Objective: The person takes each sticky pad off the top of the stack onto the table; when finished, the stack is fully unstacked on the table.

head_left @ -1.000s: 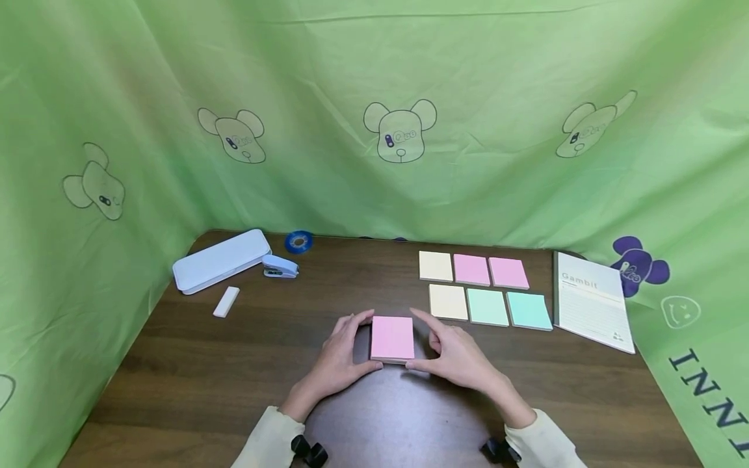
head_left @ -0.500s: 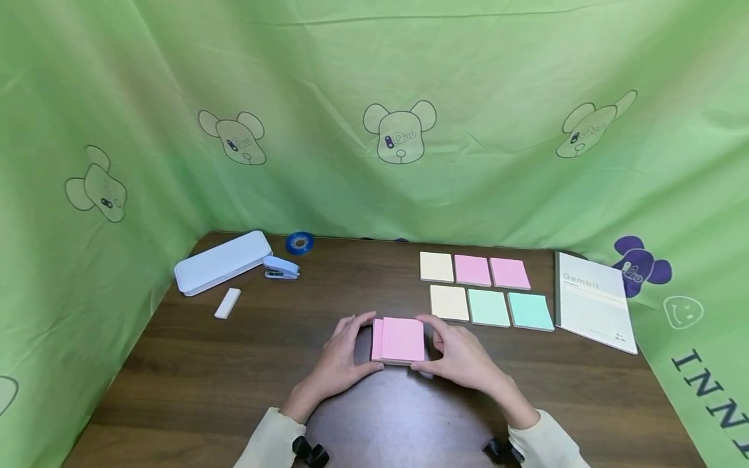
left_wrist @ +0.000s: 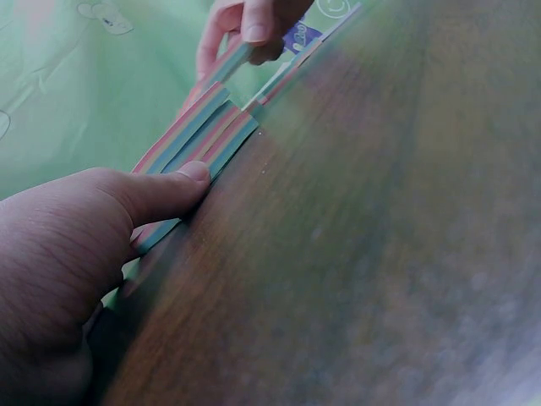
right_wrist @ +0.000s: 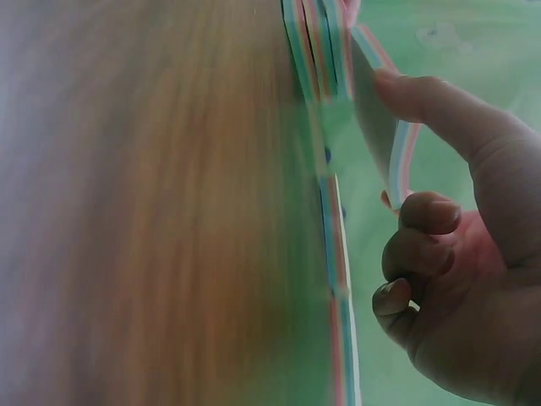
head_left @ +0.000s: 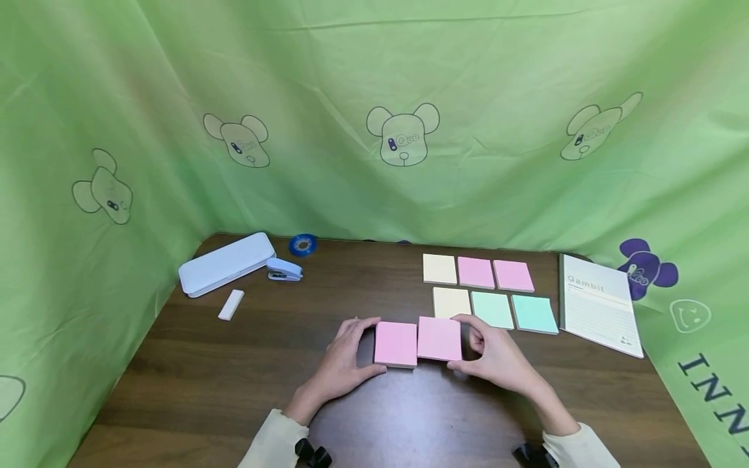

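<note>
A stack of sticky note pads point(head_left: 395, 344) with a pink top stands at the middle of the table. My left hand point(head_left: 341, 361) grips it between thumb and fingers. Striped layered edges of the stack show in the left wrist view, with my left thumb point(left_wrist: 173, 188) pressed on the near side. Just right of the stack, my right hand point(head_left: 499, 357) pinches a single pink-topped sticky note pad point(head_left: 439, 338) by its near and far edges. In the right wrist view this pad point(right_wrist: 404, 161) is raised and tilted, clear of the table.
Beyond the right hand lie two rows of cream, pink and green sticky note pads point(head_left: 474, 272), next to a white notebook point(head_left: 599, 305). At the left are a pale blue case point(head_left: 227, 264), a stapler point(head_left: 284, 270), blue tape point(head_left: 302, 245) and a white eraser point(head_left: 231, 305).
The right hand has taken the top pink pad and drawn it rightward off the stack. My left hand stays on the stack.
</note>
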A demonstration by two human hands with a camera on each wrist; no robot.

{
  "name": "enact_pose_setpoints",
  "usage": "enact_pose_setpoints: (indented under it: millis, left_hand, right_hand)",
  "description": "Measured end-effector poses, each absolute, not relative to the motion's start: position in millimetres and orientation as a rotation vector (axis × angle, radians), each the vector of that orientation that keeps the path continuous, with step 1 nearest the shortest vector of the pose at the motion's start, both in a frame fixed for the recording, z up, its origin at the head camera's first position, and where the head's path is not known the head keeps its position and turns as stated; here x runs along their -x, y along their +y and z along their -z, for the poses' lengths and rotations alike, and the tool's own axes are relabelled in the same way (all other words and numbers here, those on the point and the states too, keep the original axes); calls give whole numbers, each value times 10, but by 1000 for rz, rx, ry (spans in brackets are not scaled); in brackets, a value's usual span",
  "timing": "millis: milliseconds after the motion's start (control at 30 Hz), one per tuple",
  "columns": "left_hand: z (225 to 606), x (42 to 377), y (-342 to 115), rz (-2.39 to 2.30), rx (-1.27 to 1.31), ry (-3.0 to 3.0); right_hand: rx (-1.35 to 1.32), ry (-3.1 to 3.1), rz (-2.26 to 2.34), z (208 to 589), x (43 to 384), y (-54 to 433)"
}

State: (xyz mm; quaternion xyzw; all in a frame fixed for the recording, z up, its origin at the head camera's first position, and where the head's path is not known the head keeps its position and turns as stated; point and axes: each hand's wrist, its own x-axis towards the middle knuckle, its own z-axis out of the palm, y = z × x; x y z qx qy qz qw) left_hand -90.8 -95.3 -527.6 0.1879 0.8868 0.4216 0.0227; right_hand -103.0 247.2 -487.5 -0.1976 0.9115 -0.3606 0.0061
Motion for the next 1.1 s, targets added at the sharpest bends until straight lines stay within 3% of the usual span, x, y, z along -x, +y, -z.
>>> enact_pose_setpoints:
  millis: [267,733,1100]
  left_hand:
    - [5273,892,-993,-1331,-574,2739]
    - [5277,925,-963,-1291,-578,2733]
    - [5292,903,-949,-1287,-575,2746]
  right_hand:
    - [603,2914,1005,4950,987,2703]
    - [569,2962,778,4960,947,2726]
    - [642,2982,850,4925,947,2672]
